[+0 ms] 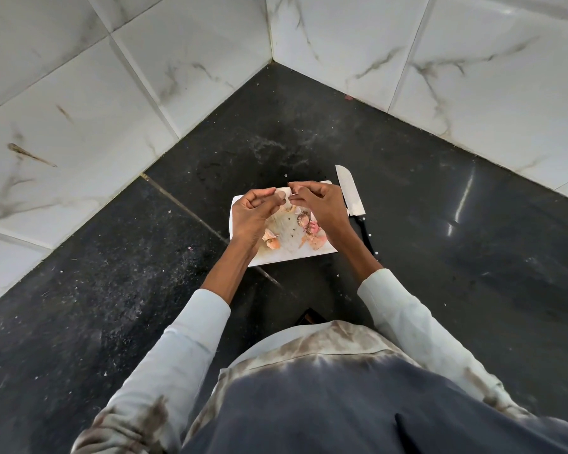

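Garlic clove: frame centre, over the cutting board's far edge.
Left hand: curled fingers pinch the clove.
Right hand: fingertips pinch its skin.
Knife: just beside the board's right edge.
Countertop: open dark surface left and right.

The cutting board is lying on the counter, before the corner where two walls are meeting. The knife is lying just right of the board, tip pointing away from the person. Peels are lying on the board. The left hand and the right hand are hovering above the board, holding a clove between them over its far edge
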`<state>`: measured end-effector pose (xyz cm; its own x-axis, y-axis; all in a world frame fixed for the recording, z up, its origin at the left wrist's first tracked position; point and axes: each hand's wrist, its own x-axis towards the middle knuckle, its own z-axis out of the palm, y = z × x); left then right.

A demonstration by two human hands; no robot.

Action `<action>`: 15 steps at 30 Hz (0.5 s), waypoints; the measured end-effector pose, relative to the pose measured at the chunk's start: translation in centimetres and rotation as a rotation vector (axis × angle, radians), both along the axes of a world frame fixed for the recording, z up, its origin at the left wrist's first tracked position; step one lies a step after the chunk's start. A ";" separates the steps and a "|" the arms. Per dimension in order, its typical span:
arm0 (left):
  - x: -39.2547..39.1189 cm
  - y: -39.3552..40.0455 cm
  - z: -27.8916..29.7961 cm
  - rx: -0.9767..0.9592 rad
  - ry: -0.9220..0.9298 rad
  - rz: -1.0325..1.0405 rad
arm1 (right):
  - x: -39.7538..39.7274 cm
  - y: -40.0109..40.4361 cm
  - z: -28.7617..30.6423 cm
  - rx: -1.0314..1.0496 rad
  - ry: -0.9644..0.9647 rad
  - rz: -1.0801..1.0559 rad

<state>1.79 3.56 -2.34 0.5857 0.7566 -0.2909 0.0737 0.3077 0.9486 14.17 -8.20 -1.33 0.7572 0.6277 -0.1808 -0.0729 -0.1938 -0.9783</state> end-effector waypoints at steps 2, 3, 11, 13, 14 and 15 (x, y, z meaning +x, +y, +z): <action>0.0 0.1 0.0 0.004 0.001 -0.008 | -0.1 -0.2 0.1 0.005 -0.012 0.024; -0.1 0.1 0.0 0.002 0.002 -0.015 | -0.1 -0.3 0.1 0.004 -0.021 0.035; -0.1 -0.4 0.1 0.011 0.022 -0.015 | 0.0 -0.4 -0.2 -0.024 -0.110 0.021; 0.0 -0.5 0.1 0.028 0.037 -0.014 | -0.1 -0.2 -0.1 -0.036 -0.171 0.017; 0.0 -0.5 0.1 0.032 0.043 -0.012 | -0.1 -0.1 -0.1 -0.039 -0.204 0.015; 0.0 -0.6 0.1 0.034 0.044 -0.010 | -0.2 -0.1 0.0 -0.041 -0.237 0.015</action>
<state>1.75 3.01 -2.20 0.5802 0.7609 -0.2905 0.1187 0.2740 0.9544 14.01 -8.28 -1.34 0.7724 0.6346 -0.0252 0.1605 -0.2335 -0.9590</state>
